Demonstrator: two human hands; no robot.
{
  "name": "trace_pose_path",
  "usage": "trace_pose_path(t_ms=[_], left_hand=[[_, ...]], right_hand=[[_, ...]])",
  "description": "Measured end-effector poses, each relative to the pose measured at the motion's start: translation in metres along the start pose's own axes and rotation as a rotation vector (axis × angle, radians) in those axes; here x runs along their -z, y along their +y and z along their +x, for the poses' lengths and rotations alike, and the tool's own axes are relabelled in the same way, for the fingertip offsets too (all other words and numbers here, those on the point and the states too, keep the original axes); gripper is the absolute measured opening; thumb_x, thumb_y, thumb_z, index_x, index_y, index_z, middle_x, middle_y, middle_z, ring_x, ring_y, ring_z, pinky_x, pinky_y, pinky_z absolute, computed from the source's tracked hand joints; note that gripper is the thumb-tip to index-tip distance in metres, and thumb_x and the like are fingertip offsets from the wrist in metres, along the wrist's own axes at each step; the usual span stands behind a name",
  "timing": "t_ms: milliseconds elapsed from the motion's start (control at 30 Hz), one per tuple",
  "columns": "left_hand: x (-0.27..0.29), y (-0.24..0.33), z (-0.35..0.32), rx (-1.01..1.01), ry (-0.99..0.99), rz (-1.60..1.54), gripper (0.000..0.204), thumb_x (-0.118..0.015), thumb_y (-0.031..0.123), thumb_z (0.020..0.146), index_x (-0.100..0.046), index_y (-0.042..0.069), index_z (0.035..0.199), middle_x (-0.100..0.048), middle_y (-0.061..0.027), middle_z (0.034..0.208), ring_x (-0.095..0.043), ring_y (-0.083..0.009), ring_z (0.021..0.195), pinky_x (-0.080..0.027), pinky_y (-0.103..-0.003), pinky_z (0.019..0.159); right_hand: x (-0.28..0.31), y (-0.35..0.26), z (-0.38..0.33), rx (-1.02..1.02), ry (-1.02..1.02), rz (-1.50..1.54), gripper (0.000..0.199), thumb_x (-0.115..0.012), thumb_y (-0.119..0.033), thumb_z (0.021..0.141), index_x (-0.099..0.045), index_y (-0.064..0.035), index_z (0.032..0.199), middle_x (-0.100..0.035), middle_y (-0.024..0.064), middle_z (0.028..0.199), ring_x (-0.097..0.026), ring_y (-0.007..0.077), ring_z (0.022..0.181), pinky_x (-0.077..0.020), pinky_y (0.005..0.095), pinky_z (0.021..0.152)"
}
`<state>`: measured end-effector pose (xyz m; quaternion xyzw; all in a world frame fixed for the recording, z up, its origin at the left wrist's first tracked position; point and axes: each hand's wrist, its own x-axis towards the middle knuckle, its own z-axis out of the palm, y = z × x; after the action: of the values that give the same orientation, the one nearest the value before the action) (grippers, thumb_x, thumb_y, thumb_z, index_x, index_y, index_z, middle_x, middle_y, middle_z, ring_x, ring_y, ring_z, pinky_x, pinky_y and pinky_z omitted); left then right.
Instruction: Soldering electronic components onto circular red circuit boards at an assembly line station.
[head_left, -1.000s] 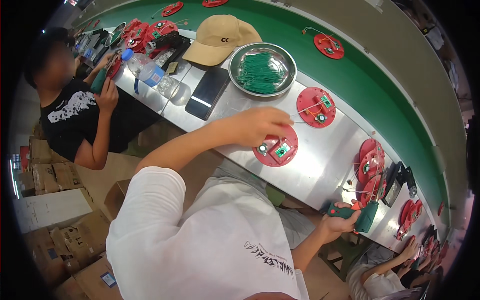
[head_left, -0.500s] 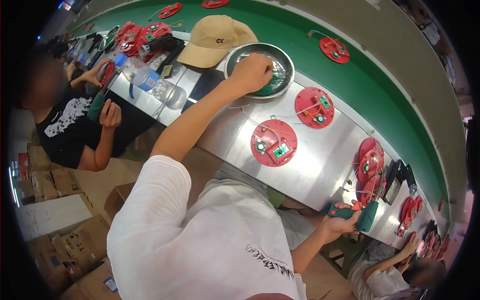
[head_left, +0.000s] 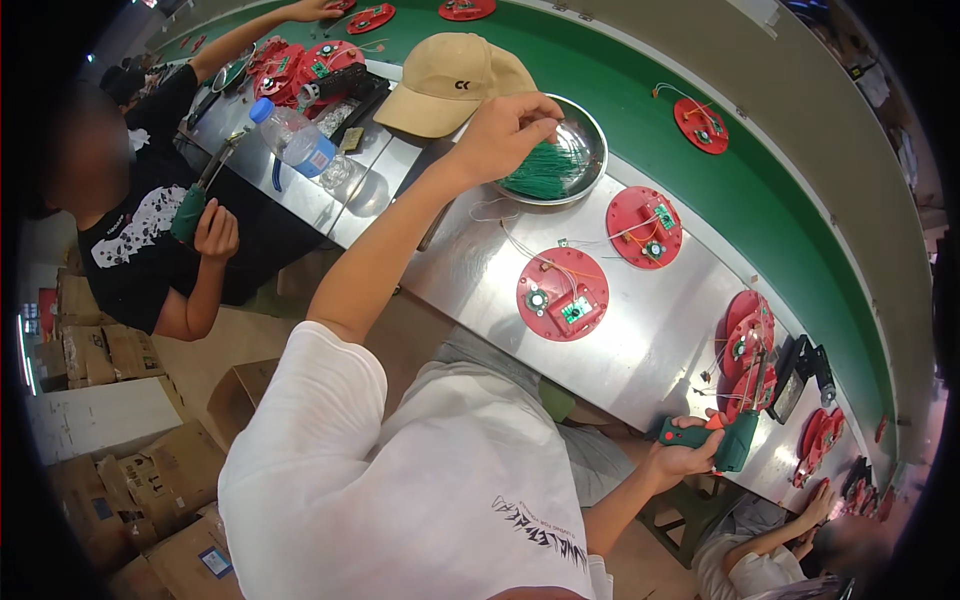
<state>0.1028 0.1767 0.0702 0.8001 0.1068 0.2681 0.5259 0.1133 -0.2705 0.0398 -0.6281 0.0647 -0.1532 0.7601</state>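
Note:
My left hand [head_left: 512, 130] is above the near-left rim of a round steel bowl [head_left: 592, 128], its thumb and fingers pinched together. What sits between the fingertips, if anything, is too small to make out. Thin green wires [head_left: 543, 172] lie in a heap inside the bowl. At the right, my right hand [head_left: 685, 455] grips a green soldering gun [head_left: 738, 440] with an orange trigger, its slim metal nose pointing up past stacked red discs [head_left: 748, 325]. Two red discs with small green boards and loose wires, a nearer one [head_left: 562, 293] and a farther one [head_left: 645, 227], rest between my hands.
A tan cap [head_left: 455, 85] and a water bottle [head_left: 300, 140] stand left of the bowl on the steel bench [head_left: 640, 340]. Beyond runs a green belt [head_left: 770, 175] carrying red discs. A co-worker [head_left: 150, 230] with a similar tool is at the left, another person [head_left: 760, 550] at lower right.
My left hand has lifted off the green wires toward the bowl's near-left rim. The co-worker's arm now stretches out to a red disc at the belt. My right hand keeps its hold.

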Motion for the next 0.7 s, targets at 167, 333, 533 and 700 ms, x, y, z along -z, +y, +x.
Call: trace_pose_path(t_ms=[167,333,533,700], left_hand=[[-0.001,-0.001,-0.002,0.006,0.002,0.065,0.018,-0.053,0.008,0.1,-0.062,-0.001,0.113,-0.057,-0.0021,0.077,-0.053,-0.0083,0.073,-0.044,-0.025,0.067],[-0.005,-0.002,0.003,-0.026,0.086,0.051,0.02,-0.047,0.004,0.093,-0.063,0.002,0.106,-0.059,-0.0077,0.068,-0.054,-0.0148,0.062,-0.045,-0.031,0.061],[-0.004,0.002,0.01,0.131,-0.036,-0.033,0.018,-0.048,0.006,0.093,-0.063,0.001,0.103,-0.063,-0.0081,0.069,-0.062,-0.0132,0.066,-0.048,-0.03,0.06],[-0.009,-0.007,0.011,0.135,0.048,-0.083,0.016,-0.057,0.01,0.094,-0.065,-0.001,0.102,-0.072,-0.0122,0.084,-0.07,-0.0171,0.078,-0.055,-0.029,0.071]], right_hand=[[0.007,0.002,-0.003,0.009,-0.077,-0.017,0.037,-0.049,-0.031,0.1,-0.053,0.0032,0.114,-0.06,0.0121,0.095,-0.052,0.0166,0.052,-0.0445,0.031,0.05],[0.008,0.006,-0.002,0.018,-0.076,-0.019,0.037,-0.05,-0.031,0.1,-0.054,0.0039,0.113,-0.061,0.0113,0.086,-0.052,0.0165,0.05,-0.0444,0.0307,0.048],[0.012,0.006,0.0,0.001,-0.057,-0.002,0.036,-0.05,-0.031,0.1,-0.057,0.003,0.11,-0.06,0.0098,0.07,-0.051,0.0166,0.048,-0.0444,0.0309,0.046],[0.009,0.008,0.001,0.022,-0.08,0.0,0.036,-0.05,-0.031,0.1,-0.057,0.003,0.108,-0.059,0.009,0.067,-0.051,0.0166,0.048,-0.0445,0.031,0.045]])
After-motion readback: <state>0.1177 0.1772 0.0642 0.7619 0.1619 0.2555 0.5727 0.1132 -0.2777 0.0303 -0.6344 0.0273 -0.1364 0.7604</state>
